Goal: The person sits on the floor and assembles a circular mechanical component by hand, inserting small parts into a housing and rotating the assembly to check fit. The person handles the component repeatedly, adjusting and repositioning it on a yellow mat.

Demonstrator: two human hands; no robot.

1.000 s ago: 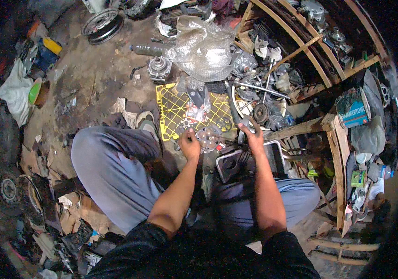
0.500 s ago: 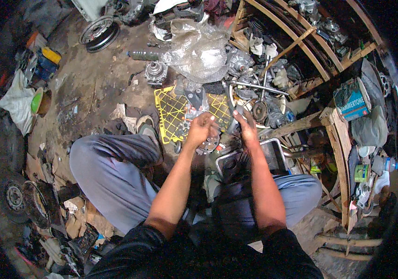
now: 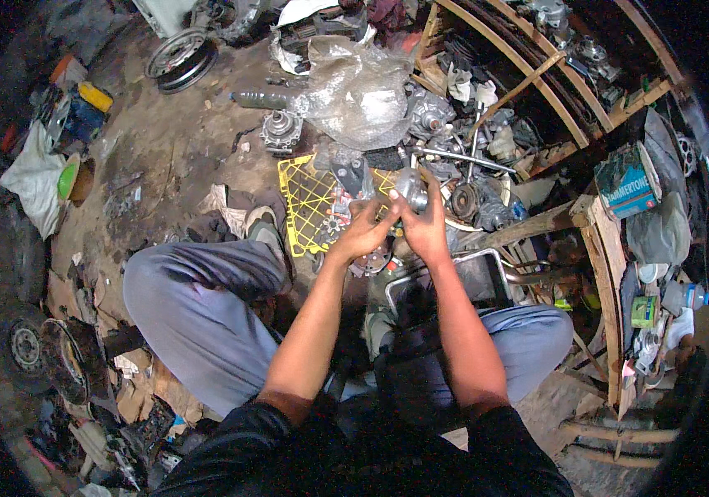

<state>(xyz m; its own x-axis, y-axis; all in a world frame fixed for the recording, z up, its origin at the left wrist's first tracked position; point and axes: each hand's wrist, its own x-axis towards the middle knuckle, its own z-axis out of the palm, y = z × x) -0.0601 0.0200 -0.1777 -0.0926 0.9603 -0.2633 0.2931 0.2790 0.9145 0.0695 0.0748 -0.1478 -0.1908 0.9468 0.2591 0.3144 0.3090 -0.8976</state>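
My right hand [image 3: 425, 225] is closed around a round, shiny metal part [image 3: 410, 185], thumb on its near left side and fingers on its right. Close beside it, my left hand [image 3: 361, 234] has its fingers bent together, and whatever they may hold is hidden. Both hands are above the right part of a yellow plastic grid crate [image 3: 303, 205]. On the crate lie a small toothed metal piece [image 3: 333, 225] and a clear plastic bag [image 3: 349, 170]. Below the hands sits a dark round disc-like part [image 3: 372, 260].
A metal-rimmed tray [image 3: 487, 286] sits by my right knee. Beyond the crate are a metal housing [image 3: 280, 131], a plastic bottle [image 3: 259, 99] and bubble wrap [image 3: 358, 87]. Metal parts crowd the right, beside a wooden frame [image 3: 605, 273] with a blue can [image 3: 626, 178]. A wheel rim [image 3: 180, 62] lies far left.
My right hand has turned inward and moved left toward the left hand. The round metal part now shows in its fingers. My left hand has shifted slightly.
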